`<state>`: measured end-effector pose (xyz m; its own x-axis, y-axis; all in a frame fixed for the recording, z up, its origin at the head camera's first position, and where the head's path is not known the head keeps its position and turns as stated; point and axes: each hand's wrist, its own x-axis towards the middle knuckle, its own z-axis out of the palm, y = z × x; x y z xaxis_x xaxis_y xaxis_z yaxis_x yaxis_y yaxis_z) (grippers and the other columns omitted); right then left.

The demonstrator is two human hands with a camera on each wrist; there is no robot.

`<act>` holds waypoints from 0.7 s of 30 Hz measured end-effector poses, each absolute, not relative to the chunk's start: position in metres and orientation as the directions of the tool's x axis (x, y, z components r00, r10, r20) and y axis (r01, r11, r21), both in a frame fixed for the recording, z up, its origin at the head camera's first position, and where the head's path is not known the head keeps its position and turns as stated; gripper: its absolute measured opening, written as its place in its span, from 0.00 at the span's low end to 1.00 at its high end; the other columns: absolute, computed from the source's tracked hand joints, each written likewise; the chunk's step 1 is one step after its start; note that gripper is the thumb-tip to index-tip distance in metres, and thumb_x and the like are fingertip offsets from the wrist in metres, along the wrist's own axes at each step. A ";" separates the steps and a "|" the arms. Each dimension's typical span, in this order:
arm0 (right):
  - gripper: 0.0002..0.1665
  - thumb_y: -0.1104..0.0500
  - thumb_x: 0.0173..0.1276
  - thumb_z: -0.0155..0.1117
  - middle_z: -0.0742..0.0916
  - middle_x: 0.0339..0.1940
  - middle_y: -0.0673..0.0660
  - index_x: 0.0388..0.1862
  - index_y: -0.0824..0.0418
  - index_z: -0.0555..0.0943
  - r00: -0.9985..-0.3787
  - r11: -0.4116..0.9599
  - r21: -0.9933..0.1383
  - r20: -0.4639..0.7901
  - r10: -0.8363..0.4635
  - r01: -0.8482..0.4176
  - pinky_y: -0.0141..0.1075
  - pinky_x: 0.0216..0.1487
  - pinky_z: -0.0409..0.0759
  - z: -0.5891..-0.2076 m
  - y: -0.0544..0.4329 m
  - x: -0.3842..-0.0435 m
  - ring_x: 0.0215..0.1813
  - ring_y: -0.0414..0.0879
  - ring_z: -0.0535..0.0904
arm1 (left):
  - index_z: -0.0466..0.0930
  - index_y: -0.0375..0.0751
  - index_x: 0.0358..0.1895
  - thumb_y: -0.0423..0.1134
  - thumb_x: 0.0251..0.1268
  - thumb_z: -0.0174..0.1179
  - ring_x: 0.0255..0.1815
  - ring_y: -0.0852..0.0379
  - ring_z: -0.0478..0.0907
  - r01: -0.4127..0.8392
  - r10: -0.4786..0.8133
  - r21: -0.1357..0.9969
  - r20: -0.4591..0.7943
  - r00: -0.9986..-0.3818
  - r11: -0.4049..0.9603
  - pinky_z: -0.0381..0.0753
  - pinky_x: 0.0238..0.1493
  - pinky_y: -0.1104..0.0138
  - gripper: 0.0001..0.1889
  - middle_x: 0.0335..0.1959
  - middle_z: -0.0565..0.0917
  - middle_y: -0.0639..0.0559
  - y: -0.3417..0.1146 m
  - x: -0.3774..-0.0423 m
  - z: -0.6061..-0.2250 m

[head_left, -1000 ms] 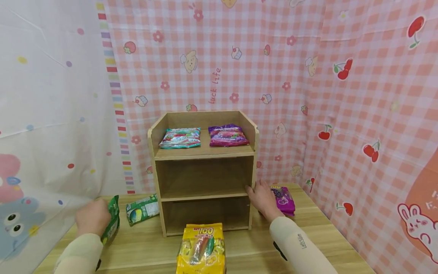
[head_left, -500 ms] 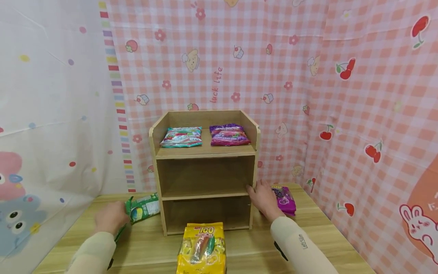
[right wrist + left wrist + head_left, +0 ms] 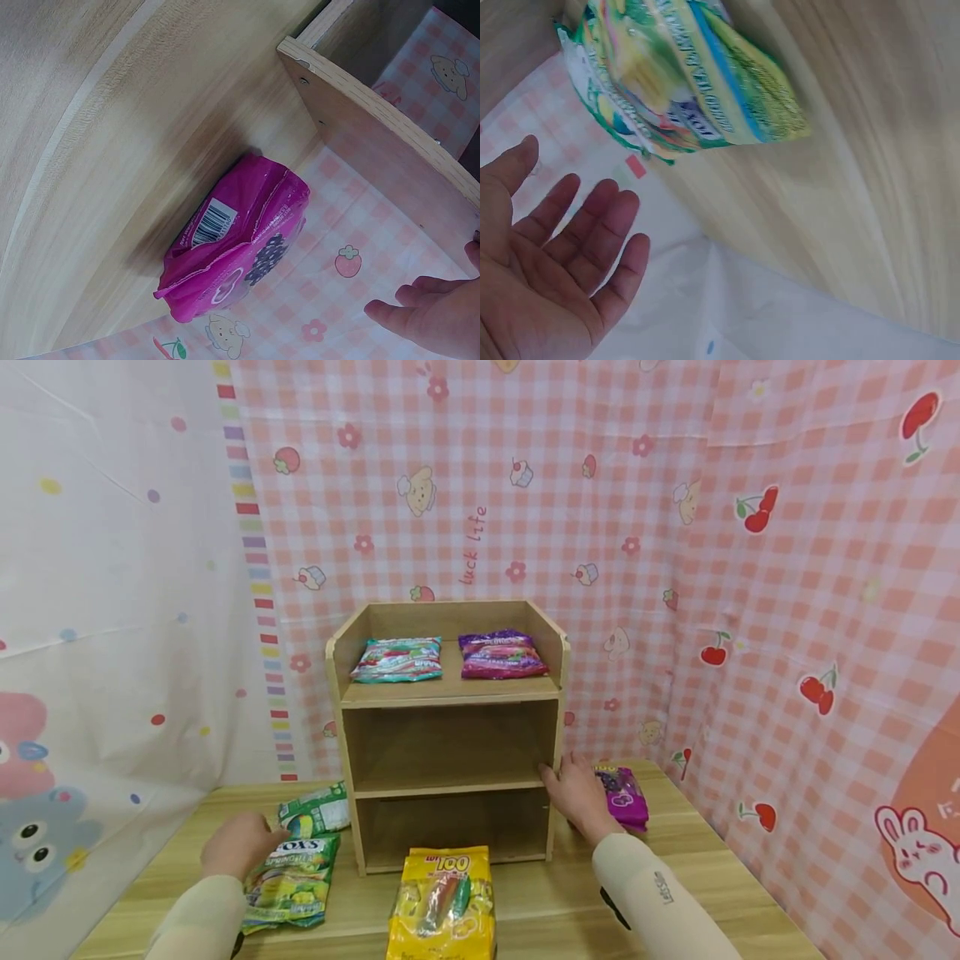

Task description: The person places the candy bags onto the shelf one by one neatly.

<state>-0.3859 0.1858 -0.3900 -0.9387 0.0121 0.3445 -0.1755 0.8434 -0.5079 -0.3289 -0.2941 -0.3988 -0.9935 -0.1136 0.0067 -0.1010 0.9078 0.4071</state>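
In the head view my left hand (image 3: 238,847) is beside a green candy bag (image 3: 294,883) lying on the table. In the left wrist view its fingers are spread, apart from the bag, with nothing held. A second green bag (image 3: 318,810) lies behind it, against the left side of the wooden shelf (image 3: 450,697). My right hand (image 3: 576,793) touches the shelf's right side panel with loose fingers. Just right of that hand lies a purple candy bag (image 3: 624,799), also seen whole in the right wrist view. A yellow candy bag (image 3: 442,906) stands in front of the shelf.
On the shelf's top level lie a teal candy bag (image 3: 399,660) and a magenta-purple one (image 3: 501,656). Checked cloth (image 3: 480,485) hangs behind and to the right, a white dotted cloth (image 3: 112,568) to the left. The wooden table (image 3: 540,910) carries everything.
My left hand moved right with the green bag, laid it down in front of the other green bag and let go. The right hand stays at the shelf's side.
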 end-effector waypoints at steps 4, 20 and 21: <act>0.33 0.45 0.77 0.49 0.72 0.67 0.71 0.58 0.75 0.74 -0.940 0.845 -0.506 0.340 0.009 -0.175 0.61 0.64 0.66 -0.391 0.186 -0.386 0.66 0.67 0.68 | 0.80 0.31 0.29 0.49 0.65 0.62 0.30 0.46 0.79 -0.126 -0.130 0.379 -0.014 -0.991 0.917 0.80 0.35 0.49 0.21 0.28 0.82 0.41 -0.303 -0.326 -0.407; 0.31 0.46 0.77 0.51 0.75 0.61 0.71 0.53 0.75 0.76 -0.931 0.848 -0.495 0.366 0.007 -0.188 0.61 0.60 0.70 -0.390 0.185 -0.385 0.62 0.67 0.71 | 0.78 0.21 0.46 0.59 0.68 0.56 0.37 0.41 0.79 -0.250 -0.207 0.355 -0.157 -0.966 0.901 0.78 0.43 0.43 0.34 0.40 0.81 0.29 -0.325 -0.310 -0.434; 0.31 0.46 0.77 0.51 0.75 0.61 0.71 0.53 0.75 0.76 -0.930 0.848 -0.495 0.367 0.007 -0.189 0.61 0.60 0.70 -0.390 0.185 -0.385 0.62 0.67 0.71 | 0.78 0.21 0.47 0.61 0.68 0.55 0.38 0.41 0.79 -0.252 -0.206 0.354 -0.163 -0.965 0.901 0.78 0.43 0.43 0.36 0.41 0.81 0.28 -0.325 -0.309 -0.436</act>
